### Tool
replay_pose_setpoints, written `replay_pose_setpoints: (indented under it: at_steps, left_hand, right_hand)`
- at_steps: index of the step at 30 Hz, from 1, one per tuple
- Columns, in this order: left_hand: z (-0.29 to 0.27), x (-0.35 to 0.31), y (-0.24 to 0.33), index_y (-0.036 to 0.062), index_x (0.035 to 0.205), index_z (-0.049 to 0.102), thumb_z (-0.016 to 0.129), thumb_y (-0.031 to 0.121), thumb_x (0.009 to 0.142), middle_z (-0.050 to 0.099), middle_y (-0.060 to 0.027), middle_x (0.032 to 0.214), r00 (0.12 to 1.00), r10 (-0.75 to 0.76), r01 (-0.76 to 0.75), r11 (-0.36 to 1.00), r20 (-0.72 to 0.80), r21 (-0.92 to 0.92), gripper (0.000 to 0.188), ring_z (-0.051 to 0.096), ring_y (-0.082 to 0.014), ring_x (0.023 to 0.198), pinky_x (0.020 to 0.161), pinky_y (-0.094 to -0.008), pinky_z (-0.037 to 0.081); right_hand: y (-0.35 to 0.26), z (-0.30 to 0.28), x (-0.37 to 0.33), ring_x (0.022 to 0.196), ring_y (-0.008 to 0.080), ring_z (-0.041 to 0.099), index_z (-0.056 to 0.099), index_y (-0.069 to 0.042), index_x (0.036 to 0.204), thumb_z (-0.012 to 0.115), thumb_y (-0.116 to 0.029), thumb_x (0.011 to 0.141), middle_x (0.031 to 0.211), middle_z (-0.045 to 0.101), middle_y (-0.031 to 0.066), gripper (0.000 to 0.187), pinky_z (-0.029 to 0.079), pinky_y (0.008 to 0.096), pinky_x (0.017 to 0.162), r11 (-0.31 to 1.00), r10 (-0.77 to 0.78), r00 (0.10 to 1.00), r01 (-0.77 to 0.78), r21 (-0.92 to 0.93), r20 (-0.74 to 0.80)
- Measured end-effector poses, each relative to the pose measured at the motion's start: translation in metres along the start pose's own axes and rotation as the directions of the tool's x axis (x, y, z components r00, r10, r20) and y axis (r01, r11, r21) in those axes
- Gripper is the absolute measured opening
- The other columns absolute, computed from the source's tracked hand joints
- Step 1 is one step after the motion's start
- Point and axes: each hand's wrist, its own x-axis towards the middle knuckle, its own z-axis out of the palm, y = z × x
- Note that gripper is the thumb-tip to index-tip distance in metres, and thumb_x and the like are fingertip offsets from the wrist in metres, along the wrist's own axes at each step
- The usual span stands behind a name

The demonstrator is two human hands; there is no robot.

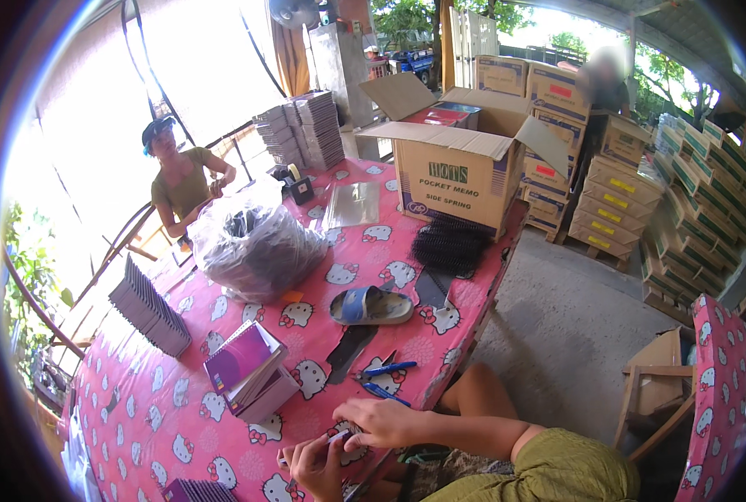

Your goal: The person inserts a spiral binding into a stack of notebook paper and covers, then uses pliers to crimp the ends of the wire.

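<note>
At the table's near edge, my left hand (316, 470) and my right hand (377, 422) are close together, fingers bent around a thin whitish and purple item. It is mostly hidden, and I cannot make out its kind. Just beyond my right hand lie blue-handled pliers (389, 368), with a second blue-handled tool beside them. A small pile of purple spiral notebooks (247, 368) sits ahead of my left hand, its top cover partly raised. More purple notebooks (199, 491) show at the lower edge.
A blue-grey slipper (373, 306), black spiral coils (450, 247) and an open carton (448, 180) stand on the pink table (164, 427). A plastic bag (260, 251) bulges with dark contents. Notebook stacks (148, 305) stand left. Another person (184, 180) is across the table.
</note>
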Motion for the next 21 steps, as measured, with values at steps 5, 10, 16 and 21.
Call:
replay_pose_setpoints:
  at_steps: [5,10,16,21]
  left_hand:
    - [-0.003,-0.002,-0.004,0.0033,0.081,0.071,0.077,0.008,0.064,0.066,-0.0055,0.074,0.997,-0.05,0.052,0.998,0.052,-0.046,0.018,0.055,-0.0208,0.073,0.075,-0.0335,0.041]
    - [-0.002,-0.003,0.003,0.0043,0.081,0.071,0.076,0.007,0.064,0.067,-0.0054,0.076,1.0,-0.012,0.012,1.0,0.024,0.006,0.017,0.055,-0.0205,0.074,0.076,-0.0332,0.04]
    - [-0.001,-0.001,0.006,0.0057,0.08,0.07,0.075,0.005,0.063,0.067,-0.005,0.076,1.0,0.013,-0.014,0.999,0.022,0.043,0.018,0.056,-0.0205,0.074,0.08,-0.0337,0.039]
    - [-0.002,-0.001,0.005,0.0054,0.082,0.071,0.072,0.0,0.061,0.067,-0.0052,0.077,0.999,0.02,-0.021,1.0,0.029,0.005,0.021,0.057,-0.0202,0.074,0.08,-0.0332,0.039]
  right_hand:
    - [-0.002,0.001,0.002,0.081,0.0334,0.06,0.056,-0.008,0.096,0.06,-0.023,0.088,0.086,0.057,0.0107,0.017,0.047,0.042,0.067,1.0,-0.007,0.999,0.007,-0.003,0.034]
    - [-0.004,0.007,0.001,0.077,0.03,0.06,0.056,-0.008,0.092,0.061,-0.024,0.087,0.084,0.056,0.0091,0.017,0.047,0.0388,0.064,0.993,-0.108,0.992,0.104,-0.05,-0.072]
    - [-0.004,0.006,0.002,0.081,0.0283,0.059,0.057,-0.008,0.087,0.063,-0.021,0.084,0.085,0.055,0.0077,0.014,0.047,0.0382,0.064,0.993,-0.089,0.992,0.081,-0.081,-0.094]
    - [-0.007,0.005,0.005,0.086,0.0311,0.058,0.054,-0.006,0.084,0.062,-0.017,0.082,0.085,0.054,0.0114,0.015,0.048,0.0402,0.069,0.986,-0.166,0.983,0.162,-0.049,-0.08]
